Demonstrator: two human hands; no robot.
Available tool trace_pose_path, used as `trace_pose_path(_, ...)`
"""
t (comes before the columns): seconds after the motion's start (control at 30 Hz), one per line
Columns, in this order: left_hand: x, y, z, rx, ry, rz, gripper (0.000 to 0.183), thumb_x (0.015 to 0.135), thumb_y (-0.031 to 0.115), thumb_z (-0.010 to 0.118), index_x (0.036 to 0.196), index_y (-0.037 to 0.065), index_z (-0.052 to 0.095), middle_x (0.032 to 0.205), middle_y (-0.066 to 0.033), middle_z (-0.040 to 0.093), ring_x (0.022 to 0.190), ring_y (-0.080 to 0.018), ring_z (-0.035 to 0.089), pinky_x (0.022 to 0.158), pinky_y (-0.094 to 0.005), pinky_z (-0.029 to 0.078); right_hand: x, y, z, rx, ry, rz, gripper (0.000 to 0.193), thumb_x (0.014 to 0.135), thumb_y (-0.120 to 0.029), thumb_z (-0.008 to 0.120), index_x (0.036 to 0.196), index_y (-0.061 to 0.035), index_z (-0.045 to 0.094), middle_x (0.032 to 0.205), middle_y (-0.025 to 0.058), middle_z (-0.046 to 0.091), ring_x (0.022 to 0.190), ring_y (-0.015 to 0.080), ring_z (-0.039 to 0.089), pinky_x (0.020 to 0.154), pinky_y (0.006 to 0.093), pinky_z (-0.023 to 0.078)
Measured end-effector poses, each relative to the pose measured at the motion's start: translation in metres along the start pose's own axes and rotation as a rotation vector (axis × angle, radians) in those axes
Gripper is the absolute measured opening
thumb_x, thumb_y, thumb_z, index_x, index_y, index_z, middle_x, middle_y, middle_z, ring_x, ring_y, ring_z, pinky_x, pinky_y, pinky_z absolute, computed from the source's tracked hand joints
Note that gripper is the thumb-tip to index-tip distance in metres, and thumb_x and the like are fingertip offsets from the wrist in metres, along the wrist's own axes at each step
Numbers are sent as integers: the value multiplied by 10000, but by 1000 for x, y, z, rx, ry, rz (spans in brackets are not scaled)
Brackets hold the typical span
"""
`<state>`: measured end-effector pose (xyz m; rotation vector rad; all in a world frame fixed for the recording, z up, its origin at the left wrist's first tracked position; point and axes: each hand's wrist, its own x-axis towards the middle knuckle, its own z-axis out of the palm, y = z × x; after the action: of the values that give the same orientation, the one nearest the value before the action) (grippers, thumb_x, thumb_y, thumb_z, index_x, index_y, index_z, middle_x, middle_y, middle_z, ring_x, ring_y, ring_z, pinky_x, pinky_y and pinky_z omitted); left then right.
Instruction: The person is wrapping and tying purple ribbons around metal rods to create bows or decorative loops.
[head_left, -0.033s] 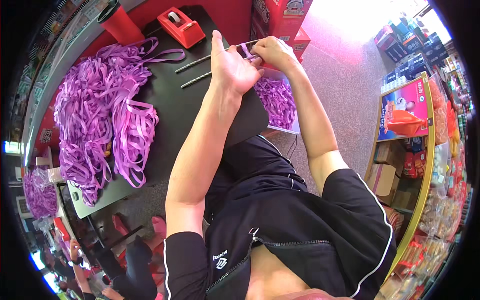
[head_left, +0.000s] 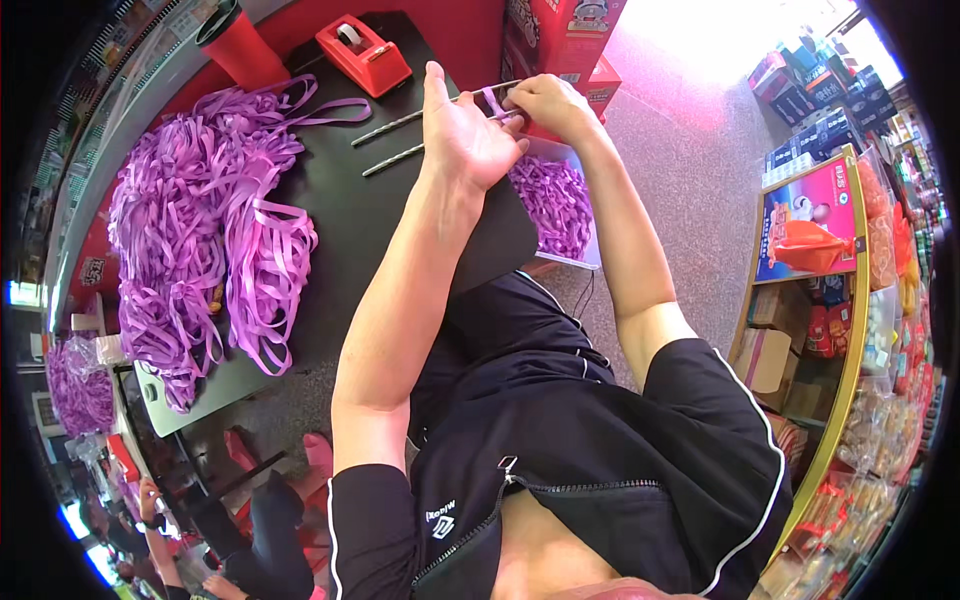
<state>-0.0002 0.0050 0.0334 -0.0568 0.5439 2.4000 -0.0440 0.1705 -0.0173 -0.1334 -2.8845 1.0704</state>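
Observation:
My left hand (head_left: pixel 465 140) is turned palm up over the dark tabletop, one digit stretched out and the other fingers curled at a pair of thin twisted metal rods (head_left: pixel 395 158). The rods run behind this hand, and their grip is partly hidden. A short purple ribbon (head_left: pixel 492 101) loops round the rods to the right of my left hand. My right hand (head_left: pixel 550 105) pinches the ribbon by the rods' far end, its fingertips partly covered. To the left lies a big heap of purple ribbon (head_left: pixel 180 230). Below my right hand, a pale bin (head_left: pixel 580 263) holds cut or folded purple ribbon pieces (head_left: pixel 553 205).
On the dark table (head_left: pixel 355 230) stand a red tape dispenser (head_left: pixel 362 55) and a red cup (head_left: pixel 243 52). Red boxes (head_left: pixel 560 40) rise behind my right hand. A goods shelf (head_left: pixel 850 330) lines the right side. Another person (head_left: pixel 255 540) sits at lower left.

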Motion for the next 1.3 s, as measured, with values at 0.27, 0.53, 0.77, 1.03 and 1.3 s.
trace_pose_path(0.27,0,4,-5,-30,65,25,945,882,682,351,1483,56,-23,1503,-305,-20,1418,-417,-28,1106,-557,-87,6,1,11,568,-329,100,280,868,-221,646,950,42,699,816,62,686,735,97,605,696,247,476)
trace_pose_path(0.53,-36,33,-4,537,117,91,774,884,427,592,1429,-8,258,1272,-211,454,1144,-262,480,1013,-440,373,7,6,2,736,-395,193,308,892,-302,628,1012,-24,685,848,53,676,721,93,602,658,237,476)
trace_pose_path(0.77,-23,30,-61,2486,411,592,707,916,574,401,1432,93,341,1462,-195,319,1374,-340,262,1125,-502,166,26,-6,1,1026,-533,250,351,857,-285,679,1093,-29,632,980,126,691,842,173,683,725,285,551)
trace_pose_path(1.03,-24,27,-64,2598,397,566,767,890,654,361,1461,144,306,1519,-182,221,1413,-328,191,1132,-520,134,44,-1,3,934,-641,201,242,831,-185,699,1014,-31,659,909,94,707,757,123,681,705,265,556)
trace_pose_path(1.3,-23,27,-65,2579,404,585,781,883,679,341,1460,154,307,1521,-171,221,1412,-323,194,1129,-530,136,45,7,7,888,-658,194,353,867,-287,667,1113,-37,629,983,93,698,879,163,672,751,272,543)
